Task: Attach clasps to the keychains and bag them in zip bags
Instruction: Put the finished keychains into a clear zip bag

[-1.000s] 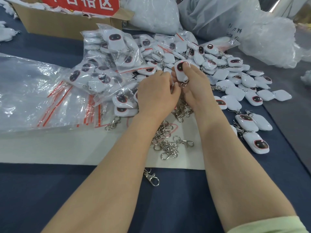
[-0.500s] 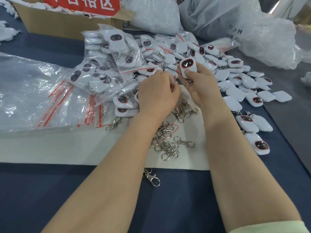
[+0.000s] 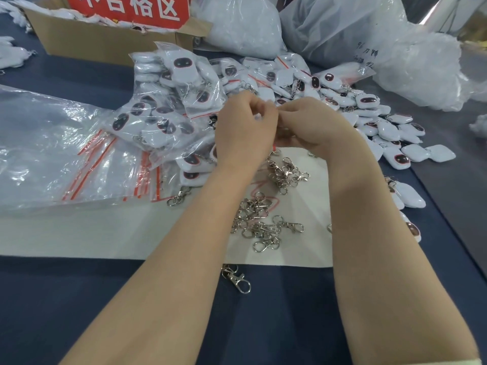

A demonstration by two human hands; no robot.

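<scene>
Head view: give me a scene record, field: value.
left hand: fingers curled, tips meeting the right hand; held item hidden
right hand: fingers curled likewise
clasps: loose heap on sheet, between the forearms
lone clasp: on blue cloth, off the sheet
keychains: loose pile, right of the hands
bagged keychains: pile left of the hands
zip bags: empty stack, far left
box: cardboard, back left

Your forearms reach forward, and just beyond the loose clasps (image 3: 286, 171) your left hand (image 3: 243, 131) and right hand (image 3: 317, 127) meet with fingers (image 3: 290, 107) curled, whatever they pinch hidden.
</scene>
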